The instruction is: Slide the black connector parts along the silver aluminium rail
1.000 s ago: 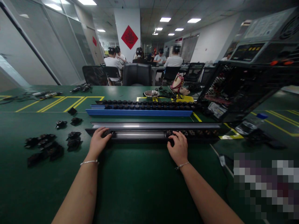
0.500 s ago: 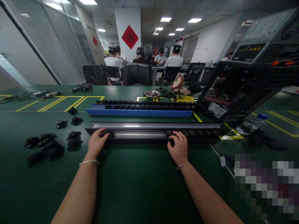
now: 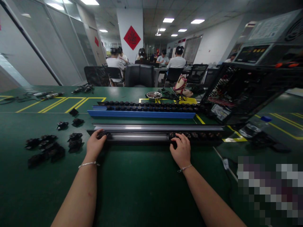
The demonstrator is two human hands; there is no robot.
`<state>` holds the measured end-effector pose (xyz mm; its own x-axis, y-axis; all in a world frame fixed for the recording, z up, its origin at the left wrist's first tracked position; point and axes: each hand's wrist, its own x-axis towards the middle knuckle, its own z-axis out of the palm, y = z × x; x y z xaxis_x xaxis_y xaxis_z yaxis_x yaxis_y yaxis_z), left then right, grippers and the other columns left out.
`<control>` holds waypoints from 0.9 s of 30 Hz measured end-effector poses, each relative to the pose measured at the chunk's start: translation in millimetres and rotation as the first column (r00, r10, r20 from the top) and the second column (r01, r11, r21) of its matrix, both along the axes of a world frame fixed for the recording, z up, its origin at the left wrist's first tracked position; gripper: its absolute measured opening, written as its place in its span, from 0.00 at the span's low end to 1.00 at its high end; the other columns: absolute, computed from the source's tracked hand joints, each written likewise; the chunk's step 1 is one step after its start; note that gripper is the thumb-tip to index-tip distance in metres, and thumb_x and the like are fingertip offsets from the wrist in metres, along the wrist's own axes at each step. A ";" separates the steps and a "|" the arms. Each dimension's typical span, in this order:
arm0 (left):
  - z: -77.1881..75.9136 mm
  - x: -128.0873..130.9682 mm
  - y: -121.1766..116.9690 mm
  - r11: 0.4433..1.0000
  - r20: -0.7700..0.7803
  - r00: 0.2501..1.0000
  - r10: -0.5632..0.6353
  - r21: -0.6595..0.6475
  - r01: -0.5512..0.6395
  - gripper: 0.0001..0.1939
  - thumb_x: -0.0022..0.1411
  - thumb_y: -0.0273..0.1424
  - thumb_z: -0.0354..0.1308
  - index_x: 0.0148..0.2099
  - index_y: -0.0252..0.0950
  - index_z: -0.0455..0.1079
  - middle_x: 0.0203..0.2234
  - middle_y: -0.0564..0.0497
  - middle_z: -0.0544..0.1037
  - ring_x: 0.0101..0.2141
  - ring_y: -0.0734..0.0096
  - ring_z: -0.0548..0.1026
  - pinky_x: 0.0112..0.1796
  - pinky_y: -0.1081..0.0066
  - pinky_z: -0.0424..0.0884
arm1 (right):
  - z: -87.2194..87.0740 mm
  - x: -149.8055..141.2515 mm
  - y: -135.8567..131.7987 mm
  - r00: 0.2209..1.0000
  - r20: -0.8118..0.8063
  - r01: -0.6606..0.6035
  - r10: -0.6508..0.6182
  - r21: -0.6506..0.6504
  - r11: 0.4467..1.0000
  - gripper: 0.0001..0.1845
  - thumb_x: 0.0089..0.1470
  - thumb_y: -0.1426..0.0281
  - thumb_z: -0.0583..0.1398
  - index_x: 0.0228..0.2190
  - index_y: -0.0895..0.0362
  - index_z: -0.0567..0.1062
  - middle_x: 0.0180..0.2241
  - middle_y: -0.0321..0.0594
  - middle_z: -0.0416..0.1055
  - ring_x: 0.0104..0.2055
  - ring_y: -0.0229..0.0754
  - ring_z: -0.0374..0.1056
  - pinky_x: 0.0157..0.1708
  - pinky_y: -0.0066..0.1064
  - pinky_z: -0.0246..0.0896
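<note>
A long black rail (image 3: 139,143) with a silvery inner channel lies crosswise in front of me. At its left end, the fingers of my left hand (image 3: 95,145) are curled around a small black socket module (image 3: 104,133) sitting in the channel. Further right, my right hand (image 3: 181,149) has thumb and fingers bent against another black socket module (image 3: 170,135) in the same channel. A row of similar modules (image 3: 203,135) continues to the right of that hand. Behind runs a second silvery channel (image 3: 156,127), without modules.
Loose black modules (image 3: 48,148) lie in a cluster at left. Beyond the rail are a blue rail (image 3: 142,114) filled with modules, a metal bowl (image 3: 153,94) and a yellow tray (image 3: 188,100). An open computer case (image 3: 227,91) and a water bottle (image 3: 257,126) stand right.
My left hand has slid a little to the left along the rail, with the black module under its fingers. The right hand stays where it was.
</note>
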<state>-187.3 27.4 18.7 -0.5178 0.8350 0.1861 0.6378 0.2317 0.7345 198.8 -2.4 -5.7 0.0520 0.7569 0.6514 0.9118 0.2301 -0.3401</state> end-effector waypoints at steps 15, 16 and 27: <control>0.3 -50.0 -10.8 0.940 -0.058 0.938 0.341 0.039 -0.339 0.26 0.49 0.37 0.56 0.52 0.36 0.67 0.44 0.41 0.73 0.49 0.44 0.68 0.49 0.45 0.62 | -0.6 0.9 -0.1 1.000 -0.009 -0.007 0.006 -0.007 1.000 0.08 0.47 0.73 0.56 0.32 0.55 0.72 0.48 0.45 0.66 0.58 0.52 0.52 0.55 0.50 0.52; 2.2 -51.4 -13.3 0.923 -0.081 0.920 0.384 0.029 -0.383 0.26 0.49 0.37 0.56 0.51 0.35 0.68 0.45 0.40 0.73 0.50 0.40 0.65 0.49 0.41 0.60 | -0.8 0.9 -0.1 1.000 -0.005 -0.003 0.003 -0.008 1.000 0.08 0.47 0.73 0.56 0.32 0.55 0.72 0.48 0.45 0.66 0.58 0.52 0.52 0.55 0.50 0.52; 5.4 -27.4 -23.3 0.882 -0.210 0.861 0.462 0.205 -0.424 0.21 0.52 0.30 0.53 0.50 0.36 0.66 0.57 0.42 0.63 0.60 0.38 0.48 0.52 0.35 0.47 | -2.3 1.0 0.9 1.000 -0.013 -0.006 0.006 0.003 1.000 0.08 0.47 0.73 0.56 0.32 0.55 0.72 0.48 0.45 0.67 0.58 0.52 0.53 0.55 0.49 0.52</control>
<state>-214.7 4.1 24.2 -0.7478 0.4810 0.4576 0.6568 0.4353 0.6158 199.9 -1.5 -8.1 0.0559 0.7555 0.6527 0.9061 0.2362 -0.3509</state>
